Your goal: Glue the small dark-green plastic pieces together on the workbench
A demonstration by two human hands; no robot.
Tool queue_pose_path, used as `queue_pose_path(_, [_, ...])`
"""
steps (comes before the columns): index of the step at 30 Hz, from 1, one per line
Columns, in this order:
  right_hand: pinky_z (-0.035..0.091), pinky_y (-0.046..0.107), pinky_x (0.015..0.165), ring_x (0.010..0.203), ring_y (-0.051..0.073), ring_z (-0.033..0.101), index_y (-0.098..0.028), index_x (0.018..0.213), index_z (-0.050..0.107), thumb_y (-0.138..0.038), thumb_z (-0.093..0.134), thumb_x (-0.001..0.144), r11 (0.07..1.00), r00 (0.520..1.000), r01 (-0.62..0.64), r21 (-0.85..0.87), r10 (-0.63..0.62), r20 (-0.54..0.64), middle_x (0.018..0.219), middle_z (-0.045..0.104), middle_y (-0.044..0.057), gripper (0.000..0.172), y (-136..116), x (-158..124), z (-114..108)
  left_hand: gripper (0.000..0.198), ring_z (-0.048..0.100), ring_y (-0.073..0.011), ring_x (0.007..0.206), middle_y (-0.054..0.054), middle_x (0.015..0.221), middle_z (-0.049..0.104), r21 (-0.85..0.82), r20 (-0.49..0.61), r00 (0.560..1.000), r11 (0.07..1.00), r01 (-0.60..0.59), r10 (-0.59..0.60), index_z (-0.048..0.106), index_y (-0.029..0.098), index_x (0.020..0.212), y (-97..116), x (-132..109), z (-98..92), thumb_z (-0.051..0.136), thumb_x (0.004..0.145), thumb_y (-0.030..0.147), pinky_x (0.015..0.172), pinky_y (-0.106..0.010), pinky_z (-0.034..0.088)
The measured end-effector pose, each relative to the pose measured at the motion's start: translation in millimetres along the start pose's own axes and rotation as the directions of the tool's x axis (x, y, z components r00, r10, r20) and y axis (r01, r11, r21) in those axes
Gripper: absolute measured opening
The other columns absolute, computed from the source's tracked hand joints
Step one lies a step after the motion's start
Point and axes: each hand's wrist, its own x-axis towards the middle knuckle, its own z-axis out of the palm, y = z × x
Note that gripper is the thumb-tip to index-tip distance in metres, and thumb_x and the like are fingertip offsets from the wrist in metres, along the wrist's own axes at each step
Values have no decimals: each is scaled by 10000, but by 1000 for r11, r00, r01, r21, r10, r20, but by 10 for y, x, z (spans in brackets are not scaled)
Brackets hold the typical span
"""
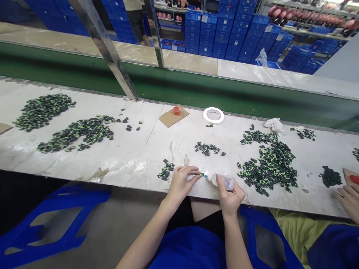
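My left hand (183, 181) pinches a small black-and-green part (202, 174) between thumb and fingertips, just above the white tabletop. My right hand (230, 195) is wrapped round a translucent squeeze bottle (225, 182), tilted so its blue-tipped nozzle (206, 176) points left at the part. Whether the tip touches the part I cannot tell. A small cluster of similar parts (166, 170) lies left of my left hand. Beyond my hands is a loose group of dark parts (206, 148), and a large pile of black-and-green parts (269, 166) spreads to the right.
A roll of white tape (213, 116) and a cardboard piece (168, 118) with a small red cup (176, 110) lie toward the back. More piles (46, 110) cover the left. A metal post (112, 59) rises behind. Another person's hand (349, 200) is at the right edge.
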Motion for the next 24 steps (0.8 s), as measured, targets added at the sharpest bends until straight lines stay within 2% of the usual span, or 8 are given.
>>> queue_pose_path(5, [398, 233, 454, 447, 109, 470, -138, 534, 587, -432, 715, 732, 999, 999, -47, 14, 47, -20, 454, 523, -16, 377, 14, -11, 8, 124, 723, -239, 890, -8, 846, 775, 21, -3, 1000, 1000, 5, -5, 646, 226, 868, -3, -4, 7, 712, 767, 197, 893, -427, 444])
queue_pose_path(8, [401, 237, 458, 451, 111, 472, -141, 543, 591, -445, 725, 713, 995, 996, -87, 47, 89, -29, 462, 527, -15, 374, 7, -16, 2, 123, 721, -244, 892, -13, 836, 775, 33, 0, 1000, 999, -4, 4, 650, 228, 868, -4, -7, 11, 710, 764, 201, 905, -440, 449])
queue_pose_path(12, [466, 260, 499, 523, 149, 571, -127, 727, 654, -486, 720, 699, 963, 968, -201, 180, 224, -115, 602, 623, 23, 366, 20, 29, -51, 150, 719, -240, 889, -12, 823, 774, -6, 60, 998, 1000, 0, 0, 657, 231, 892, 18, 32, -49, 703, 755, 190, 910, -426, 478])
queue_pose_path(15, [522, 285, 577, 633, 171, 637, -143, 845, 619, -458, 760, 656, 944, 958, -207, 259, 249, -143, 741, 659, 45, 394, 53, 121, -81, 138, 722, -220, 845, -23, 849, 768, -48, 148, 989, 999, 5, 3, 669, 224, 910, 54, 143, -149, 680, 772, 224, 835, -360, 530])
queue_pose_path(17, [552, 327, 692, 738, 189, 666, -170, 833, 557, -415, 802, 604, 939, 966, -182, 293, 226, -123, 816, 671, 56, 415, 80, 201, -66, 115, 710, -222, 845, -47, 898, 757, 25, 114, 993, 1000, 5, -7, 683, 212, 906, 81, 262, -205, 642, 805, 250, 797, -347, 538])
queue_pose_path(19, [552, 370, 789, 801, 197, 674, -194, 823, 492, -383, 828, 556, 932, 972, -176, 317, 216, -95, 857, 674, 56, 468, 108, 277, -21, 118, 685, -242, 880, -69, 926, 746, 169, 15, 1000, 985, 13, -16, 695, 200, 889, 105, 401, -221, 596, 837, 239, 808, -372, 523])
queue_pose_path(21, [548, 388, 818, 810, 196, 675, -208, 849, 456, -370, 837, 534, 931, 972, -201, 304, 228, -57, 872, 671, 50, 521, 130, 335, 37, 135, 650, -266, 912, -76, 916, 740, 294, -49, 999, 956, 23, -10, 701, 195, 873, 123, 533, -194, 570, 853, 218, 828, -401, 497])
queue_pose_path(24, [550, 392, 807, 813, 201, 675, -212, 906, 437, -385, 831, 549, 939, 972, -230, 255, 236, 8, 899, 668, 58, 559, 136, 364, 101, 110, 600, -282, 922, -76, 878, 726, 377, -67, 998, 926, 36, -11, 700, 195, 844, 124, 673, -107, 590, 840, 202, 841, -418, 467])
